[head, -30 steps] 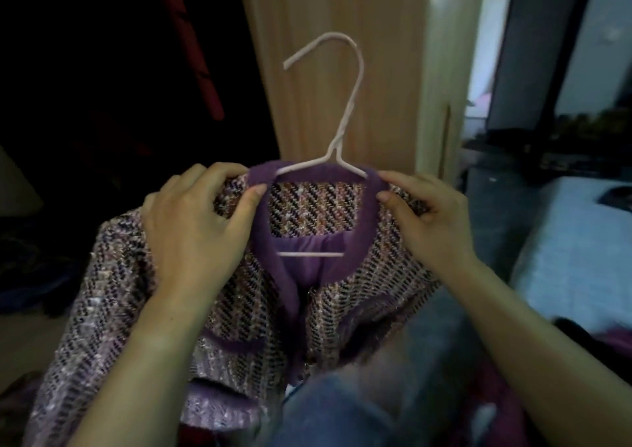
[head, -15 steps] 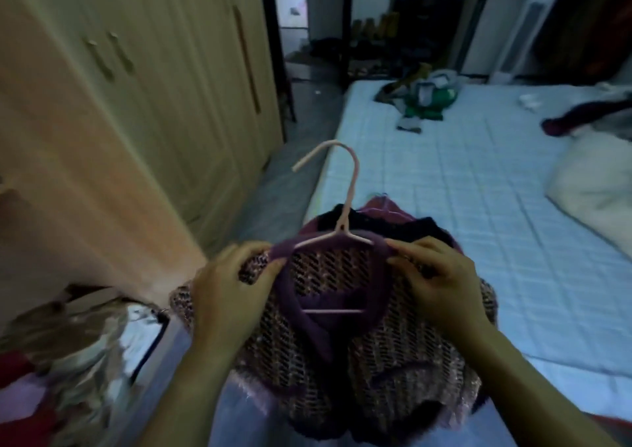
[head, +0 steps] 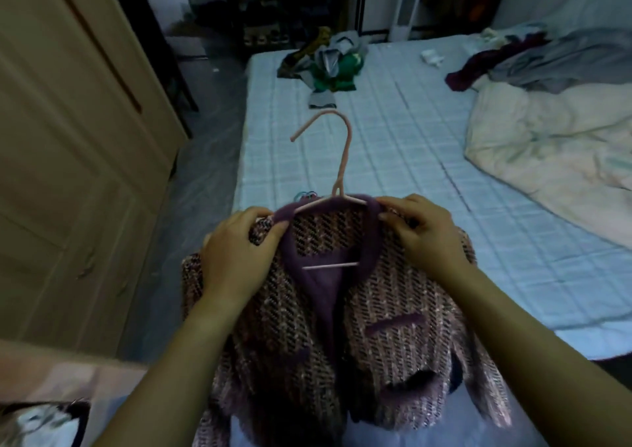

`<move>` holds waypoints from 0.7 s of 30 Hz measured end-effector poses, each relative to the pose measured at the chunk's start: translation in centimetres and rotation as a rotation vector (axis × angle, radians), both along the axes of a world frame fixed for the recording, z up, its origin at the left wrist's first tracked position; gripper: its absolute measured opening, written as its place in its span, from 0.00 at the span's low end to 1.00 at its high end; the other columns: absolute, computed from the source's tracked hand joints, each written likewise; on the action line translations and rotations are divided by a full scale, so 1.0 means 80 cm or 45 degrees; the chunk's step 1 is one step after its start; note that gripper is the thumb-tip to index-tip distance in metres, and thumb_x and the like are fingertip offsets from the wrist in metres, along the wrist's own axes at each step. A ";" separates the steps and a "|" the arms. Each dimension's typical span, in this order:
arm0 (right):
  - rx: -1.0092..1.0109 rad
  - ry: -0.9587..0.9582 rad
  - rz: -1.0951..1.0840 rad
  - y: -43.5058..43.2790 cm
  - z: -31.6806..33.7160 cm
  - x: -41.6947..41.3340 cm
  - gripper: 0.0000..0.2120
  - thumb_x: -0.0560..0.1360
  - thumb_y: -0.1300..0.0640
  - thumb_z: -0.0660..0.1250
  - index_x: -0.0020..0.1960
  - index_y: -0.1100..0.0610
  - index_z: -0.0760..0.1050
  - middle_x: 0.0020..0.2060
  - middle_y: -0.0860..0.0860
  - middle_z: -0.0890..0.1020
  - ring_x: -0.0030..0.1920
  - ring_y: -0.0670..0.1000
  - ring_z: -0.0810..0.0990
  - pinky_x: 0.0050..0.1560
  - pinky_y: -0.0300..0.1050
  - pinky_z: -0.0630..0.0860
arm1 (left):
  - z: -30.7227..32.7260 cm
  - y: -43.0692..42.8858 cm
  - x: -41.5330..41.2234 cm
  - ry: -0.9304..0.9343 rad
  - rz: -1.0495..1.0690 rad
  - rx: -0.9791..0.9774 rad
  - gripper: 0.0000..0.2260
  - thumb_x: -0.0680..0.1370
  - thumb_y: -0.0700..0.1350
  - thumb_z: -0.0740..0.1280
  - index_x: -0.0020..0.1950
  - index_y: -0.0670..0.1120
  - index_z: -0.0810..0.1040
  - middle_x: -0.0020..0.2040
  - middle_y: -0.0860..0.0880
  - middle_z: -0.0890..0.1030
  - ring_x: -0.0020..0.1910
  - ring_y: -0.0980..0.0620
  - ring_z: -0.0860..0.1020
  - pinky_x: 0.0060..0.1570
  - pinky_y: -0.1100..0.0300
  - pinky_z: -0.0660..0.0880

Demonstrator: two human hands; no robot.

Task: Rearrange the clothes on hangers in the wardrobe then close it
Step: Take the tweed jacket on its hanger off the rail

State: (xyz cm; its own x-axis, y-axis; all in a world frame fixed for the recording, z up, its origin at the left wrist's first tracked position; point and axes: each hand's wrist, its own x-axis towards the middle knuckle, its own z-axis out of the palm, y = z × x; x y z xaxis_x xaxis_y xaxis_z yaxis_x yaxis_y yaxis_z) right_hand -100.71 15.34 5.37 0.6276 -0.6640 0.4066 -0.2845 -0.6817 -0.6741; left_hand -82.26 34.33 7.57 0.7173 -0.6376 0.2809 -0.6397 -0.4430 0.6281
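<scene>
- Purple-trimmed tweed jacket (head: 342, 327), woven in pink and dark thread, sits on a pale pink hanger (head: 344, 159); I see it held up in front of me over the near end of the bed (head: 393, 145); whether its hem rests on the mattress I cannot tell.
- Hanger: shoulders inside the jacket's collar, lower bar showing in the neck opening; the hook stands upright above the collar, its open end pointing left, caught on nothing.
- Left hand (head: 239, 251): fingers curled over the jacket's left shoulder, thumb at the edge of the purple collar; it grips cloth, and the hanger arm beneath it is hidden.
- Right hand (head: 427, 238): fingers bent, thumb and fingertips pinching the right shoulder just beside the collar.
- Wardrobe (head: 68, 138): light wood panelled doors to my left, well apart from the jacket; a strip of grey floor lies between them and the bed.
- Bed, further items: a heap of green and grey clothes (head: 328, 67) at the far end; a cream duvet (head: 554, 138) bunched on the right; grey and maroon garments beyond it.
</scene>
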 end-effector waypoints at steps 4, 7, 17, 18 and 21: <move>-0.035 0.258 -0.027 -0.056 -0.034 0.064 0.11 0.74 0.53 0.67 0.56 0.50 0.79 0.40 0.49 0.78 0.42 0.53 0.79 0.41 0.48 0.74 | -0.038 -0.061 0.070 -0.004 0.003 0.293 0.13 0.75 0.58 0.64 0.55 0.53 0.77 0.53 0.49 0.80 0.54 0.45 0.77 0.54 0.47 0.71; -0.071 0.576 -0.012 -0.085 -0.058 0.102 0.14 0.74 0.51 0.67 0.60 0.50 0.77 0.50 0.53 0.78 0.50 0.57 0.78 0.47 0.50 0.74 | -0.067 -0.099 0.103 0.024 -0.029 0.560 0.18 0.77 0.57 0.61 0.64 0.52 0.73 0.62 0.45 0.75 0.60 0.42 0.73 0.56 0.47 0.69; -0.115 0.748 0.283 -0.035 -0.079 0.095 0.23 0.76 0.44 0.57 0.64 0.56 0.74 0.61 0.57 0.77 0.60 0.59 0.75 0.59 0.55 0.72 | -0.113 -0.056 0.031 0.130 0.038 0.494 0.27 0.76 0.63 0.50 0.67 0.50 0.72 0.65 0.49 0.76 0.63 0.48 0.73 0.63 0.50 0.69; -0.120 0.750 0.332 -0.027 -0.078 0.092 0.23 0.76 0.44 0.57 0.64 0.56 0.73 0.61 0.57 0.77 0.60 0.60 0.75 0.59 0.55 0.71 | -0.117 -0.042 0.018 0.157 0.111 0.489 0.28 0.76 0.64 0.50 0.67 0.50 0.73 0.64 0.48 0.76 0.62 0.47 0.74 0.62 0.50 0.70; -0.112 0.777 0.575 0.001 -0.082 0.098 0.25 0.76 0.43 0.55 0.66 0.57 0.72 0.61 0.58 0.76 0.59 0.60 0.75 0.59 0.56 0.72 | -0.117 0.006 -0.021 0.213 0.326 0.484 0.27 0.75 0.62 0.51 0.65 0.49 0.74 0.63 0.47 0.77 0.60 0.45 0.76 0.58 0.51 0.73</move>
State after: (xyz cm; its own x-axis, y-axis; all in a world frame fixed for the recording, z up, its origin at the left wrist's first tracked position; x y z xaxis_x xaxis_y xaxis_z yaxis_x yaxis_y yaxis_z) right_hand -92.85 15.44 -1.16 0.9607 -0.2710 -0.0598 -0.2702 -0.8641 -0.4246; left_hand -83.94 34.81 -1.81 0.8798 -0.4700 -0.0705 -0.3844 -0.7910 0.4761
